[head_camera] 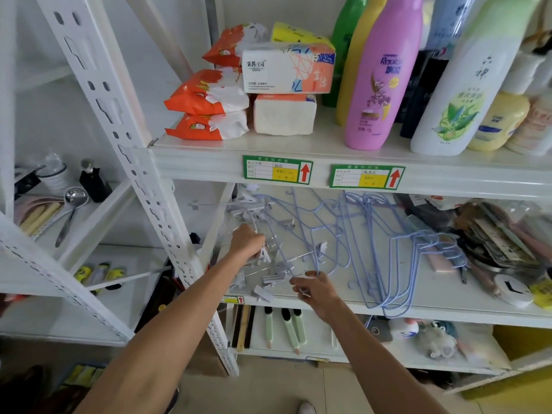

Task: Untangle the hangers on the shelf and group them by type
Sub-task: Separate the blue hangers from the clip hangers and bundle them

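On the shelf [442,291] directly below the left green price tag [277,173], the clip hangers [274,277] lie in a loose grey-white jumble, and both your hands are in it. Your left hand [246,243], below and slightly left of that tag, has its fingers curled round a bunch of clips and rods. Your right hand [316,291], lower and a little right of the tag, has its fingers drawn narrow, pinching what looks like a thin pale rod from the same jumble. A loop of blue wire lies against the top of that hand, and I cannot tell whether it is caught in the pinch too. The blue wire hangers [430,239] spread out to the right of the tag. Some are interlaced with the clip hangers, while a neater stack lies further right with its lower loops overhanging the shelf's front edge.

Expect both kinds to be light. The clip hangers look like thin rods carrying plastic clips, which will probably snag on every wire and could crack if wrenched. Take them by the rod between clips, or at the hook. The wire hangers should be springy and likely to flex, then flick back. Hold one at the neck under its hook and thread the hook out first. Pull gently, because dragging one tangled wire may tip the overhanging stack off the edge.
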`<state>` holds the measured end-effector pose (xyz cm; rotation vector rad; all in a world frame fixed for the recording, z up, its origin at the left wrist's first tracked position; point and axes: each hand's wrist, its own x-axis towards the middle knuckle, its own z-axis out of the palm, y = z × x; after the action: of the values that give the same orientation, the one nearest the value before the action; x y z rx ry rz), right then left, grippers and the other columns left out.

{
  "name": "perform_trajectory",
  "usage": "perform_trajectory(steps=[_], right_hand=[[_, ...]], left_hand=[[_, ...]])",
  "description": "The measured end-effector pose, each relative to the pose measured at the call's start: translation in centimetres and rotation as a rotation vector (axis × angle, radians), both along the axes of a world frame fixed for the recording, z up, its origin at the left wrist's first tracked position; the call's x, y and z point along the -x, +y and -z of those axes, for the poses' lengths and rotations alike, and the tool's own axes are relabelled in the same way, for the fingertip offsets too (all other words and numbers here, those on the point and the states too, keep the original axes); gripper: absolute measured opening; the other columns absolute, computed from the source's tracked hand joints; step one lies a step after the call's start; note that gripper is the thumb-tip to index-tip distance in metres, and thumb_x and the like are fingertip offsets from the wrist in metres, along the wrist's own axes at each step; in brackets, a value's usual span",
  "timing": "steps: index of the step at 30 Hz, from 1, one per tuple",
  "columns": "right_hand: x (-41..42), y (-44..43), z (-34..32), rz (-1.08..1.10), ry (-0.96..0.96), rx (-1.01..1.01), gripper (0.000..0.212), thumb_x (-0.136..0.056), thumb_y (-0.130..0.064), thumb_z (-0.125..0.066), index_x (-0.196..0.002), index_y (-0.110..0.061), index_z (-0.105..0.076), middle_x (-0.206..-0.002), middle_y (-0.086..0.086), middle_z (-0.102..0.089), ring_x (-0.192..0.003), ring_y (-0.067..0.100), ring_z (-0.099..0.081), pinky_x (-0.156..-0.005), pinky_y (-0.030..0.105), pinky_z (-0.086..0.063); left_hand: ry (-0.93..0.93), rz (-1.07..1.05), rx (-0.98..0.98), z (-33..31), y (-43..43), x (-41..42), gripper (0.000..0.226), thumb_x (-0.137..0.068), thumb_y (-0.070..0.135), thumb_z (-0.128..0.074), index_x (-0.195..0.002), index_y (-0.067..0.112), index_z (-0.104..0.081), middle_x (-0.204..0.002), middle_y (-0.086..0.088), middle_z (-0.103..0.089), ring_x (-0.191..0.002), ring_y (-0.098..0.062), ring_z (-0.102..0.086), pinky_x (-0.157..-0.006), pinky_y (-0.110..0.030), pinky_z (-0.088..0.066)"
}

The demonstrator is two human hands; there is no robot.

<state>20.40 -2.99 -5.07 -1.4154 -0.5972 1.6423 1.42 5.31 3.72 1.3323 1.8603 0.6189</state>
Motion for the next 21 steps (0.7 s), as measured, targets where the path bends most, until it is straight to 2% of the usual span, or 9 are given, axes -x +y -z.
perform_trajectory(steps=[2, 4, 7, 9, 11, 14, 16, 18, 21], right_hand=[[0.2, 0.1, -0.1, -0.06, -0.016, 0.008, 0.053, -0.073, -0.007, -0.082, -0.11, -0.009, -0.044, -0.091, 0.017, -0.071, -0.066, 0.02, -0.066, -0.059, 0.027, -0.05], [0.2, 0.3, -0.2, -0.108, -0.037, 0.022, 0.056, -0.069, -0.013, -0.084, -0.109, -0.007, -0.046, -0.087, 0.019, -0.071, -0.064, 0.021, -0.066, -0.052, 0.023, -0.048], [-0.6, 0.5, -0.7, -0.18, -0.057, 0.017, 0.028, -0.078, -0.012, -0.082, -0.087, -0.007, -0.056, -0.082, 0.019, -0.065, -0.067, 0.021, -0.065, -0.054, 0.023, -0.045], [-1.4, 0.8, -1.0, -0.21, -0.006, 0.041, 0.019, -0.083, -0.009, -0.077, -0.073, -0.008, -0.06, -0.084, 0.018, -0.064, -0.073, 0.024, -0.067, -0.059, 0.027, -0.045], [-1.8, 1.3, -1.3, -0.209, 0.016, 0.078, 0.01, -0.087, -0.011, -0.073, -0.078, -0.008, -0.069, -0.086, 0.016, -0.068, -0.077, 0.027, -0.07, -0.063, 0.029, -0.051], [-1.1, 2.2, -1.8, -0.054, 0.079, 0.131, 0.019, -0.091, -0.016, -0.07, -0.101, -0.003, -0.059, -0.081, 0.023, -0.071, -0.072, 0.034, -0.07, -0.068, 0.039, -0.059], [-0.4, 2.6, -1.8, 0.048, 0.18, 0.171, 0.022, -0.1, -0.022, -0.059, -0.104, -0.003, -0.049, -0.082, 0.03, -0.07, -0.069, 0.038, -0.071, -0.068, 0.046, -0.059], [0.1, 2.9, -1.5, 0.146, 0.165, 0.186, 0.024, -0.106, -0.027, -0.045, -0.102, -0.003, -0.047, -0.074, 0.028, -0.069, -0.059, 0.035, -0.069, -0.056, 0.039, -0.059], [0.5, 3.4, -1.4, 0.305, -0.014, 0.108, 0.03, -0.108, -0.029, -0.038, -0.094, -0.004, -0.046, -0.059, 0.018, -0.055, -0.041, 0.025, -0.059, -0.038, 0.024, -0.044]], left_hand=[[0.156, 0.119, -0.003, -0.5, 0.7, -1.1, 0.013, -0.086, 0.011, -0.054, -0.093, 0.001, -0.06, -0.088, -0.013, -0.067, -0.082, -0.027, -0.068, -0.064, -0.031, -0.049], [0.284, 0.217, -0.004, -0.7, 1.5, -1.9, 0.019, -0.089, 0.014, -0.055, -0.102, 0.0, -0.06, -0.09, -0.015, -0.065, -0.089, -0.03, -0.067, -0.07, -0.035, -0.05], [0.405, 0.294, 0.014, -0.4, 2.5, -2.7, 0.027, -0.089, 0.015, -0.055, -0.111, 0.0, -0.06, -0.101, -0.015, -0.07, -0.095, -0.031, -0.069, -0.073, -0.036, -0.054], [0.459, 0.323, 0.01, -0.1, 2.7, -3.1, 0.031, -0.089, 0.016, -0.058, -0.118, 0.002, -0.058, -0.109, -0.016, -0.069, -0.101, -0.032, -0.067, -0.077, -0.036, -0.054], [0.499, 0.356, -0.017, 0.4, 2.6, -3.6, 0.033, -0.09, 0.015, -0.06, -0.12, 0.001, -0.057, -0.115, -0.018, -0.066, -0.106, -0.034, -0.065, -0.081, -0.036, -0.051], [0.471, 0.389, -0.042, 1.5, 2.3, -4.1, 0.04, -0.089, 0.012, -0.063, -0.124, -0.002, -0.051, -0.112, -0.019, -0.064, -0.099, -0.033, -0.065, -0.078, -0.038, -0.053], [0.402, 0.352, -0.075, 2.0, 2.3, -3.9, 0.033, -0.087, 0.009, -0.061, -0.117, 0.001, -0.051, -0.101, -0.015, -0.064, -0.084, -0.028, -0.061, -0.066, -0.035, -0.049], [0.325, 0.279, -0.125, 2.4, 2.3, -3.6, 0.023, -0.085, 0.008, -0.058, -0.107, 0.005, -0.052, -0.096, -0.013, -0.062, -0.076, -0.025, -0.055, -0.059, -0.031, -0.04], [0.222, 0.176, -0.209, 2.7, 2.1, -3.2, 0.026, -0.086, 0.005, -0.062, -0.111, 0.008, -0.054, -0.08, 0.0, -0.057, -0.063, -0.014, -0.054, -0.05, -0.025, -0.039]])
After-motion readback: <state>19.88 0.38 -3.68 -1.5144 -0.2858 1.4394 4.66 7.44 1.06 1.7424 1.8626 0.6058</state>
